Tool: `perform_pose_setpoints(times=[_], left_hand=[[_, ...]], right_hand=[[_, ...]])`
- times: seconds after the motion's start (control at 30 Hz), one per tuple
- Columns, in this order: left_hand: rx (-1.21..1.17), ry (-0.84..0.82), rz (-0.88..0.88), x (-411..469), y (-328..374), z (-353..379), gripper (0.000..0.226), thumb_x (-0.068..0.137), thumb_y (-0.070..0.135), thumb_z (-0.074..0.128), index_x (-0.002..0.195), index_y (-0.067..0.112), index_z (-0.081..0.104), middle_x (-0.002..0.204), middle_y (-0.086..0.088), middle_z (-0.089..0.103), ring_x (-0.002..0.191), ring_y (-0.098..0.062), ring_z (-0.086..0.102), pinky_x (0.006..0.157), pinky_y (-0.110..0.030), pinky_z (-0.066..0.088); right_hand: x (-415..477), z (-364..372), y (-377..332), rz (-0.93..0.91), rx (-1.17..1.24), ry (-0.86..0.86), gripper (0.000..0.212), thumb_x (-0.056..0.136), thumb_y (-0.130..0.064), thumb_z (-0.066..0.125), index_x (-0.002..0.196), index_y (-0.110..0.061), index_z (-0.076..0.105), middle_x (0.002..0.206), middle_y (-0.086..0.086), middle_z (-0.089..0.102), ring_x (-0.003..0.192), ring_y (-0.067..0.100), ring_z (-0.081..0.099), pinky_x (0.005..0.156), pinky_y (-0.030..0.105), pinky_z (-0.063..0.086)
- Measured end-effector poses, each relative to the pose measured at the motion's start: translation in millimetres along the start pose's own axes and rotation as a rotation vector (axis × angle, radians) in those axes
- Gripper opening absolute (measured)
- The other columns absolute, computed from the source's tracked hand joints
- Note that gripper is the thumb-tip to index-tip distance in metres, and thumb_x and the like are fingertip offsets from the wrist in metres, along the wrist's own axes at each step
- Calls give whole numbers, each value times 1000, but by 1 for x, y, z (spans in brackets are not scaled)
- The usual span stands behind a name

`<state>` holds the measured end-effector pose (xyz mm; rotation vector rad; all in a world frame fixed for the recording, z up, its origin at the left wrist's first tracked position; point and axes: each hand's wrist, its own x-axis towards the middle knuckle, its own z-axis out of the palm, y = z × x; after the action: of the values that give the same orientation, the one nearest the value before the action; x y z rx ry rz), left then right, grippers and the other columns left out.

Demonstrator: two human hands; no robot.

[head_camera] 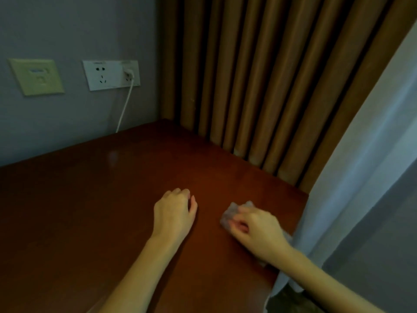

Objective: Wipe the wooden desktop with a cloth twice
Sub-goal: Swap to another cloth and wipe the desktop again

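The dark red-brown wooden desktop [94, 199] fills the lower left and middle of the head view. My right hand [257, 229] lies on it near the right edge, fingers curled over a small pale grey cloth [230, 214]; the cloth's far and left edges stick out past my fingers. My left hand [174, 212] rests on the wood a short way to the left of the cloth, fingers loosely curled, holding nothing.
A grey wall with a beige plate [37, 76] and a white socket panel [111, 74] stands behind the desk; a white cable [125, 107] drops from the socket to the desk's back edge. Brown curtains [259, 75] line the far right side, a pale sheer curtain [352, 177] hangs at the right.
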<state>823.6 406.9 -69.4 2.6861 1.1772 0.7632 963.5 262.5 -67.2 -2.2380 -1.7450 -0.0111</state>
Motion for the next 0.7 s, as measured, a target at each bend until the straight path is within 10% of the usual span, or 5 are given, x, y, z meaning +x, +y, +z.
perform_pose_setpoints(times=[0.23, 0.57, 0.7], left_hand=[[134, 9, -149, 30, -56, -19, 23, 95, 34, 43, 84, 20, 58, 82, 2, 61, 78, -20, 62, 61, -31, 43], [100, 104, -140, 46, -123, -15, 27, 92, 28, 50, 66, 22, 48, 59, 8, 47, 52, -7, 44, 43, -21, 26], [101, 101, -135, 49, -121, -12, 27, 92, 27, 51, 66, 21, 49, 59, 7, 47, 52, -8, 46, 43, -21, 27]], right_hand=[[96, 23, -55, -161, 38, -40, 42, 90, -39, 46, 55, -21, 32, 68, -8, 43, 63, 7, 42, 58, 28, 30], [165, 16, 34, 222, -31, 27, 31, 94, -39, 48, 90, -18, 70, 96, -1, 67, 93, 19, 61, 70, 33, 43], [121, 10, 42, 235, -57, 26, 29, 95, -36, 47, 75, -20, 61, 82, -7, 58, 82, 13, 56, 63, 31, 37]])
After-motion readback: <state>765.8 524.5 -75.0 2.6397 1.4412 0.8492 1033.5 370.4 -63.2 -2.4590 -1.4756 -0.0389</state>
